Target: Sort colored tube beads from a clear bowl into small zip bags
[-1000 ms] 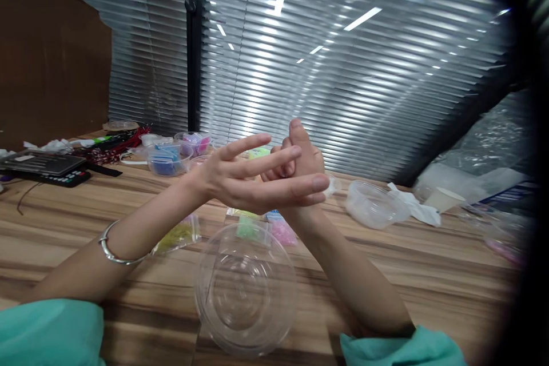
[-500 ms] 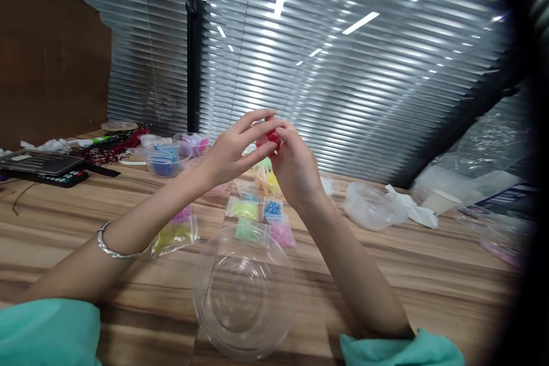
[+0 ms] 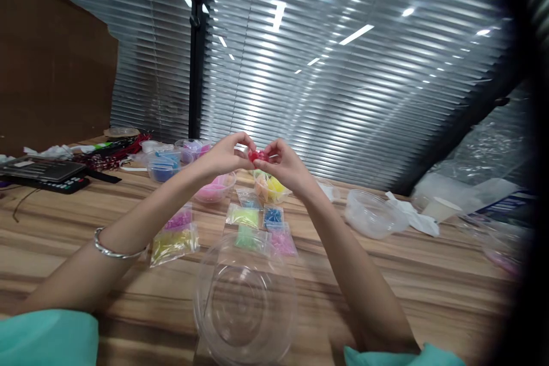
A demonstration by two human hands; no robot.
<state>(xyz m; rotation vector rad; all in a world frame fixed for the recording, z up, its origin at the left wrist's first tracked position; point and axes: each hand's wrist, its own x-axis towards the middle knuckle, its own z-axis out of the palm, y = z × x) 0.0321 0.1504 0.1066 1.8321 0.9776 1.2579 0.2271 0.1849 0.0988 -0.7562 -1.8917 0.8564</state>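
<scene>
2 hands [image 3: 227, 155] [image 3: 285, 164] pinch what looks like a red bead [image 3: 258, 155] between their fingertips.

the red thing [image 3: 258, 155] pinched between the left hand [image 3: 226, 155] and right hand [image 3: 285, 164] is mostly covered by fingertips and too small to identify. the clear bowl [image 3: 244, 303] at 6 o'clock is cut off by the bottom edge. from 1 to 5 o'clock a dark blurred rim hides the table's [image 3: 429, 274] end. the bags' [image 3: 257, 223] contents are too small to tell.
</scene>
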